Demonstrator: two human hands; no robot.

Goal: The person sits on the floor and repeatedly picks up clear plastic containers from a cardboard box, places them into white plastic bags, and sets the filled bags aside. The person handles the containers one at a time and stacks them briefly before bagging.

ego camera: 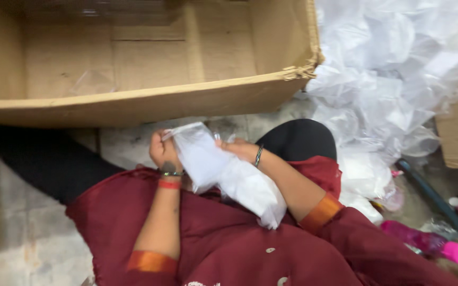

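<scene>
At frame centre, the left hand (164, 151) and right hand (239, 150) both have their fingers closed on a clear plastic bag of white cloth (223, 172), held over the lap below the open cardboard box (133, 100); heaped plastic bags (388, 69) fill the upper right.

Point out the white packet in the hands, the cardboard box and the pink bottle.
white packet (223, 172): head view, on the middle of its plastic wrap.
cardboard box (149, 100): head view, on the near wall's top edge.
pink bottle (425, 241): head view, on its body, lying at lower right.
</scene>
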